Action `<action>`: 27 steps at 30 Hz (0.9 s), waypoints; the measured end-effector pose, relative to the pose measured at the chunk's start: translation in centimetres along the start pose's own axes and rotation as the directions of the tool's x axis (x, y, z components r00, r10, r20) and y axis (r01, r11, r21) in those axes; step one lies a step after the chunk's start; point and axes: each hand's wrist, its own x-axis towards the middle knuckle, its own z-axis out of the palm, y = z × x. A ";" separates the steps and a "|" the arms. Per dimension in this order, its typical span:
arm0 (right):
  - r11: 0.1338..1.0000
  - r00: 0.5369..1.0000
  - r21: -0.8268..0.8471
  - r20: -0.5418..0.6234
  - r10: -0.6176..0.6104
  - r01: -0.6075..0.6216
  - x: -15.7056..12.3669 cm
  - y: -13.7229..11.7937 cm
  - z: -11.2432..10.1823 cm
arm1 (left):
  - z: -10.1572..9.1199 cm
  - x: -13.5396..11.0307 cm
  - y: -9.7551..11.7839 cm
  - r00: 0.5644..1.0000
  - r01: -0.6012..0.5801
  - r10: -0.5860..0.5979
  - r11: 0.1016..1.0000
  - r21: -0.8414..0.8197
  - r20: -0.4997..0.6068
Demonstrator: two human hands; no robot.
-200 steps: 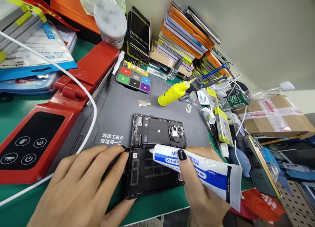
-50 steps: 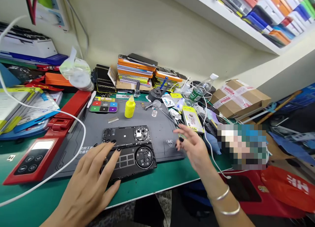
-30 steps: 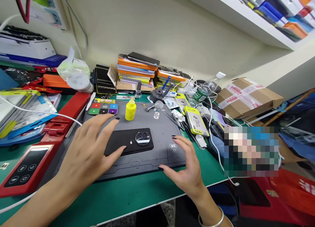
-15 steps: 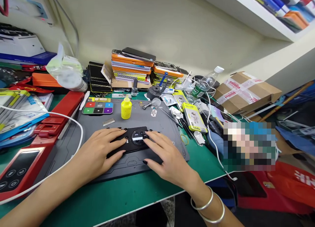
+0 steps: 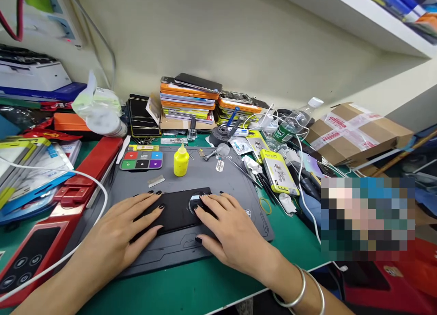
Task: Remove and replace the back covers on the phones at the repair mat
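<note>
A black smartphone (image 5: 175, 210) lies back side up on the dark grey work mat (image 5: 205, 178), its round camera ring partly covered by fingers. My left hand (image 5: 124, 228) rests over the phone's left end, fingers stretched and spread. On the other end lies my right hand (image 5: 228, 224), its fingertips on the camera ring and its thumb out over the mat by the near edge. Neither hand wraps round the phone. Behind it stand a yellow dropper bottle (image 5: 180, 163) and a small metal blade (image 5: 156, 181).
A red device (image 5: 82, 192) with a white cable over it lies on the left. A coloured-square tray (image 5: 142, 160), a screwdriver holder (image 5: 221, 134) and stacked boxes (image 5: 187, 99) line the back. Yellow packs (image 5: 280, 173), tools and a bottle (image 5: 297, 121) crowd the right.
My left hand has slid left along the phone, baring more of its back. My right fingers now cover more of the camera ring. The whole view has shifted slightly.
</note>
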 end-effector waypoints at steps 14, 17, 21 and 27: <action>0.989 0.994 0.106 0.033 -0.109 0.105 3.7 2.3 -0.5 | -0.4 -0.1 0.5 0.997 0.072 -0.072 0.997 0.036 0.014; 0.982 0.993 0.176 0.087 -0.085 0.068 5.1 2.8 -1.5 | -0.4 0.0 0.3 0.998 0.060 -0.060 0.998 0.023 -0.002; 0.983 0.995 0.179 0.088 -0.055 0.038 7.5 3.3 -1.4 | -0.3 0.1 0.1 0.998 0.049 -0.048 0.999 0.021 -0.037; 0.982 0.994 0.173 0.065 -0.093 0.081 9.6 3.2 -0.6 | -0.3 0.4 0.5 0.995 0.083 -0.084 0.996 -0.023 -0.052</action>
